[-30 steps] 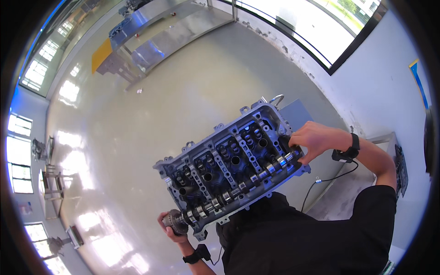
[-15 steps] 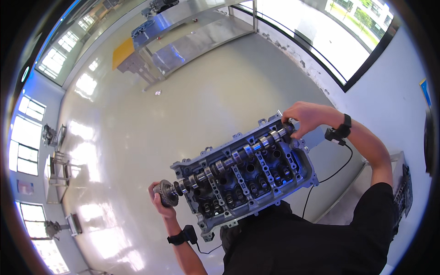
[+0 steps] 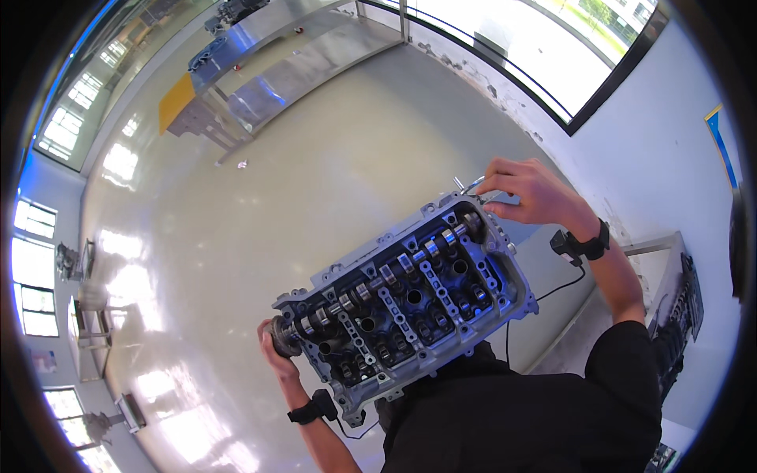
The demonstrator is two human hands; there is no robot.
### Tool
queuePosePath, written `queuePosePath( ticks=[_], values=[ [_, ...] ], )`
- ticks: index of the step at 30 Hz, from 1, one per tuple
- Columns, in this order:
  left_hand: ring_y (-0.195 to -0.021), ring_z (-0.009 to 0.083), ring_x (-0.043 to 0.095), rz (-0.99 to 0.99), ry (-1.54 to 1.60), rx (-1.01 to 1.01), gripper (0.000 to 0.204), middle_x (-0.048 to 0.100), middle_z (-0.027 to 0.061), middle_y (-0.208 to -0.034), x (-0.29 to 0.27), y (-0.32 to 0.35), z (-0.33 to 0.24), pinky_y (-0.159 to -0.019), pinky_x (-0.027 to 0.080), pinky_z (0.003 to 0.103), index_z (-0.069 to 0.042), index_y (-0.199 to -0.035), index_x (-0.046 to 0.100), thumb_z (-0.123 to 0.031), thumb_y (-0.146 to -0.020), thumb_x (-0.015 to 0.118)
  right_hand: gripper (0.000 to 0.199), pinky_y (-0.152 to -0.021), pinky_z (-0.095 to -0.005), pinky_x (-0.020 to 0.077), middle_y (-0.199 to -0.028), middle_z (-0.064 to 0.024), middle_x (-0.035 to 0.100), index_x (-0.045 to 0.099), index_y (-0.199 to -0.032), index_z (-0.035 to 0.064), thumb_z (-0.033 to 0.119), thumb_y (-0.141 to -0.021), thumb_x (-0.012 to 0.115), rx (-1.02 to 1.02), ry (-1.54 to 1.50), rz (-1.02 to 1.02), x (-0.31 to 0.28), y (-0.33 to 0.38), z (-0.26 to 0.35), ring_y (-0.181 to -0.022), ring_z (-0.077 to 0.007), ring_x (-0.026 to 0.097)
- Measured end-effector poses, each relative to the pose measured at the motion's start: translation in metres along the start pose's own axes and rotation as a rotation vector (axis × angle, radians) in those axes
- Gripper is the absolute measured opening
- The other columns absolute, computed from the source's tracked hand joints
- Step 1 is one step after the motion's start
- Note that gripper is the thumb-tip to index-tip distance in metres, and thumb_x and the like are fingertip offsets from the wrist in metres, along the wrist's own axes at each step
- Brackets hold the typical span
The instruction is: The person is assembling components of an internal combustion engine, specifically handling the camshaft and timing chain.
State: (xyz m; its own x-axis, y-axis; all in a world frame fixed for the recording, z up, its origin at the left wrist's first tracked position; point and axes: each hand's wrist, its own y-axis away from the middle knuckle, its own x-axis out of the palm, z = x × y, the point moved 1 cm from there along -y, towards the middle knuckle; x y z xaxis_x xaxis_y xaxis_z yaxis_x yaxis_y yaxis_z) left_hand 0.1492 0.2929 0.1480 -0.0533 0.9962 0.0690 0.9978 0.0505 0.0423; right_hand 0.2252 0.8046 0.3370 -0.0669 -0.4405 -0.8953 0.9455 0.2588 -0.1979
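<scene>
A grey metal cylinder head [image 3: 418,347] lies tilted in front of my body, its right end farther away than its left. Along its far side rests a camshaft [image 3: 386,274] with shiny lobes, sitting down among the bearing seats. My left hand [image 3: 274,355] is closed round the toothed sprocket [image 3: 285,337] at the camshaft's left end. Just above the head's far right corner, my right hand [image 3: 532,191] has its thumb and fingers apart, off the camshaft. Whether its fingertips touch the casting's edge is hard to tell.
A metal bench [image 3: 300,79] with a yellow end panel [image 3: 175,102] stands far off at the left. At right, a metal stand [image 3: 576,319] and dark engine parts [image 3: 682,315] are beside me. Thin cables hang from both wrist straps.
The camshaft has gone down into the cylinder head and lies lower in it. My right hand has let go of the camshaft's right end and lifted away. The view has shifted somewhat.
</scene>
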Motion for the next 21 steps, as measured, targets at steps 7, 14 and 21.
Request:
queuePosePath(
  ticks=[7,14,21],
  values=[
    [-0.099,0.0155,0.054,0.115,-0.145,-0.242,0.039,0.059,0.0077,-0.105,-0.017,-0.002,-0.005,-0.09,0.042,0.029,-0.002,-0.114,0.057,-0.033,-0.101,0.038,0.023,-0.059,-0.0297,0.0454,-0.089,-0.007,0.059,0.066,-0.097,0.0036,0.002,-0.075,0.07,0.127,-0.115,-0.076,0.028,0.029,0.007,-0.065,-0.0199,0.056],
    [-0.097,0.0143,0.052,0.082,-0.046,-0.07,0.034,0.059,0.0077,-0.104,0.003,0.008,-0.022,-0.088,0.041,0.028,-0.002,-0.112,0.058,-0.028,-0.099,0.042,0.023,-0.058,-0.0298,0.0432,-0.089,-0.0067,0.059,0.065,-0.097,0.0019,-0.002,-0.075,0.069,0.218,-0.099,-0.098,0.034,0.057,0.025,-0.063,-0.0181,0.052],
    [-0.085,0.0126,0.052,-0.009,-0.074,-0.269,0.032,0.058,0.0045,-0.092,-0.002,-0.008,-0.012,-0.078,0.042,0.027,-0.003,-0.103,0.061,-0.029,-0.097,0.045,0.021,-0.055,-0.0271,0.0393,-0.091,-0.0056,0.06,0.064,-0.096,0.0021,-0.001,-0.076,0.067,0.288,-0.148,-0.131,0.054,0.091,0.028,-0.065,-0.0157,0.052]
  ],
)
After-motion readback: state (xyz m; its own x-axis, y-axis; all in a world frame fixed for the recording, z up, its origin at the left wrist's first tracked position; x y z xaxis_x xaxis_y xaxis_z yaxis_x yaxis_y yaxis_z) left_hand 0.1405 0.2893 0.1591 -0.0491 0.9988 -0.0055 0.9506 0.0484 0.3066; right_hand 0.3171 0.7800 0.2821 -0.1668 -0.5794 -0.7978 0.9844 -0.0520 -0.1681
